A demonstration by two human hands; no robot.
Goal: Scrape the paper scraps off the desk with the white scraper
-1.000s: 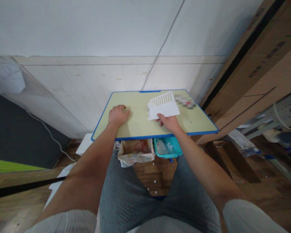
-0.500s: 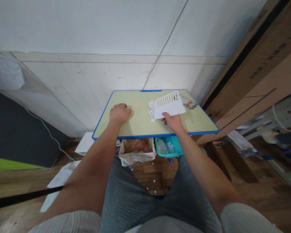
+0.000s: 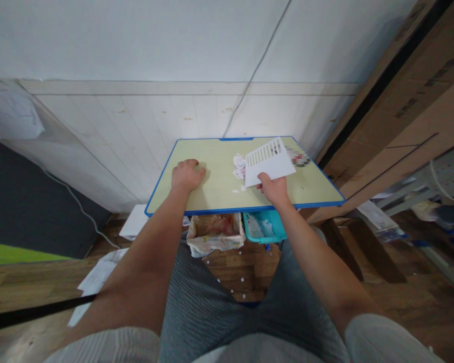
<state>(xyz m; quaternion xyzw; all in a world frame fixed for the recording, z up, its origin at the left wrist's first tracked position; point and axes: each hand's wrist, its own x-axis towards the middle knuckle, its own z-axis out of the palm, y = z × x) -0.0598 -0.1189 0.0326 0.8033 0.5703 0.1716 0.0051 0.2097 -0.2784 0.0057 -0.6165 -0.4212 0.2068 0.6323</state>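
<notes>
My right hand (image 3: 274, 189) pinches the near edge of a white card-like sheet (image 3: 270, 168), thumb on top. A row of narrow slots runs along the sheet's far side; whether it is paper or plastic I cannot tell. It is held over the right half of a pale yellow table (image 3: 215, 194) with a blue rim. Just left of the sheet lies a small heap of white paper scraps (image 3: 239, 166). My left hand (image 3: 188, 175) rests palm down on the table's left part, holding nothing, its fingers loosely bent and apart.
A blurred-out item (image 3: 298, 157) lies at the table's right. Below the front edge are a lined bin (image 3: 215, 244) and a turquoise basket (image 3: 268, 235). A white wall (image 3: 196, 113) stands behind, large cardboard boxes (image 3: 397, 116) at right. Small white bits dot the wooden floor.
My right hand and the white sheet have shifted slightly right, leaving more of the paper scraps uncovered. My left hand stays in place on the table.
</notes>
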